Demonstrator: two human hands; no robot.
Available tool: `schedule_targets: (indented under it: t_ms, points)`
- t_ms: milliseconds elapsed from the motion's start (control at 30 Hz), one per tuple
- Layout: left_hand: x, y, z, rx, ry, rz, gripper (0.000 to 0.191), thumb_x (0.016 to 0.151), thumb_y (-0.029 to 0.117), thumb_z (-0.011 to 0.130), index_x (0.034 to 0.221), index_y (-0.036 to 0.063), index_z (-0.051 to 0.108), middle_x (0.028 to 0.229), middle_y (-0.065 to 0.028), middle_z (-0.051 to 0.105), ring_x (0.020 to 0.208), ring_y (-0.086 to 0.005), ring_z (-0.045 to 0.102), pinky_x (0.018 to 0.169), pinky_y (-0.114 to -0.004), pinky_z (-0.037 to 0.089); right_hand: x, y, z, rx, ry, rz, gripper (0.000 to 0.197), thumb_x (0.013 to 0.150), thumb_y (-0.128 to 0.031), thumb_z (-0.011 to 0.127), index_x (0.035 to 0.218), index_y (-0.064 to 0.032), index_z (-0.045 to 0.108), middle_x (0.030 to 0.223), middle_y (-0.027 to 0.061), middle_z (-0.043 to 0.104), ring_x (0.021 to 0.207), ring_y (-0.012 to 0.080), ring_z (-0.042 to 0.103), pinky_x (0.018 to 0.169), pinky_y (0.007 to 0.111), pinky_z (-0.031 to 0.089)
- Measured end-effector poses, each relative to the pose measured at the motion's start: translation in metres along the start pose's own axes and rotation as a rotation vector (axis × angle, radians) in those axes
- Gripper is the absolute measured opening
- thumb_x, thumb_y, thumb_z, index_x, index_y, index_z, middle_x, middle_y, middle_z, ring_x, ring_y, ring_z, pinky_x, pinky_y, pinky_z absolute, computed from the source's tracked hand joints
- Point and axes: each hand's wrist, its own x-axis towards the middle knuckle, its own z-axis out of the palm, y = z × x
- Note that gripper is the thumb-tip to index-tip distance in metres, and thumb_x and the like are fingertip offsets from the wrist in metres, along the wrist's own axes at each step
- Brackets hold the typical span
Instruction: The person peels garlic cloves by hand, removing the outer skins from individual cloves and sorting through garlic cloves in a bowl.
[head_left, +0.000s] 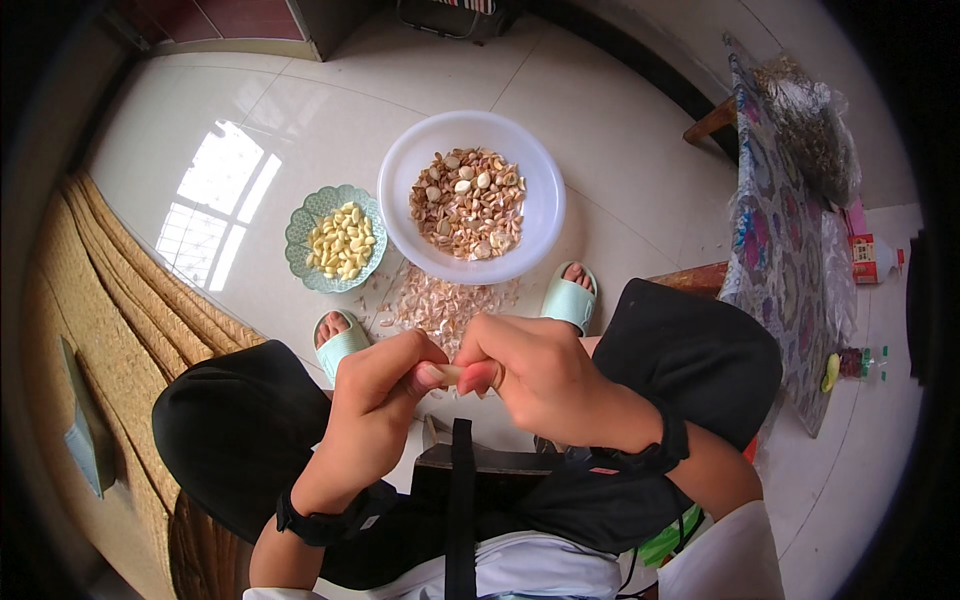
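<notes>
Between the thumbs and fingers of my left hand (382, 397) and my right hand (540, 379) is a pale garlic clove (450, 373), pinched from both sides above my lap. Beyond them, a wide white plastic basin (551, 202) holds many unpeeled garlic cloves (469, 210) and a few whole bulbs. Touching or close to its left side, a green scalloped bowl (296, 232) contains peeled, pale yellow cloves (341, 244). Loose papery garlic skins (439, 304) lie on the floor in front of the basin, partly hidden by my hands.
Woven mats (112, 330) are stacked at the left. My slippered feet (337, 341) flank the skins. To the right stands a low table with a patterned cover (772, 247), with plastic bags and bottles beyond it. A cabinet (225, 22) stands at the top left.
</notes>
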Motion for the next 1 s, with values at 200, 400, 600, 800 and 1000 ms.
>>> schedule_targets:
  t_ms: [200, 400, 600, 800, 1000]
  points:
    - [-0.002, -0.003, -0.004, -0.182, -0.06, -0.048, 0.019, 0.088, 0.014, 0.048, 0.08, -0.0022, 0.05, 0.067, -0.0021, 0.048, 0.061, -0.0093, 0.039, 0.056, -0.021, 0.033, 0.004, -0.003, -0.007, -0.026, -0.078, -0.083, 0.014, 0.067, 0.012, 0.047, 0.074, 0.0016, 0.044, 0.066, 0.0121, 0.052, 0.061, 0.0252, 0.057, 0.053, 0.031, 0.043]
    - [-0.002, 0.001, -0.011, -0.423, -0.164, -0.23, 0.027, 0.09, 0.025, 0.045, 0.078, 0.0009, 0.05, 0.069, 0.0005, 0.047, 0.06, -0.0057, 0.037, 0.054, -0.019, 0.03, 0.006, 0.001, -0.009, -0.214, -0.087, -0.341, 0.014, 0.066, 0.003, 0.057, 0.069, -0.0004, 0.044, 0.065, 0.0099, 0.047, 0.057, 0.0235, 0.052, 0.049, 0.031, 0.041]
    - [0.0, 0.0, -0.01, -0.417, -0.09, -0.325, 0.03, 0.091, 0.028, 0.043, 0.076, 0.0025, 0.051, 0.064, 0.0007, 0.045, 0.054, -0.0052, 0.035, 0.049, -0.019, 0.027, 0.007, 0.003, -0.006, -0.549, 0.035, -0.448, 0.014, 0.061, 0.005, 0.061, 0.068, 0.0009, 0.049, 0.062, 0.0088, 0.048, 0.052, 0.0239, 0.05, 0.045, 0.031, 0.04]
    - [0.022, -0.026, -0.024, -0.299, 0.356, -0.3, 0.022, 0.087, 0.02, 0.051, 0.081, -0.0015, 0.054, 0.063, -0.0029, 0.049, 0.053, -0.01, 0.048, 0.049, -0.021, 0.038, 0.004, 0.015, -0.005, -0.606, -0.029, -0.2, 0.013, 0.061, 0.004, 0.057, 0.071, -0.0013, 0.05, 0.066, 0.0094, 0.048, 0.059, 0.0241, 0.053, 0.052, 0.032, 0.042]
    - [0.047, -0.058, -0.056, 0.626, 0.664, 0.018, 0.008, 0.08, 0.004, 0.056, 0.08, -0.0027, 0.051, 0.068, -0.0147, 0.057, 0.054, -0.0218, 0.055, 0.051, -0.029, 0.042, -0.01, 0.02, 0.004, -0.784, -0.353, -0.091, 0.012, 0.064, -0.001, 0.054, 0.075, -0.0037, 0.048, 0.069, 0.0073, 0.048, 0.068, 0.0215, 0.055, 0.055, 0.031, 0.046]
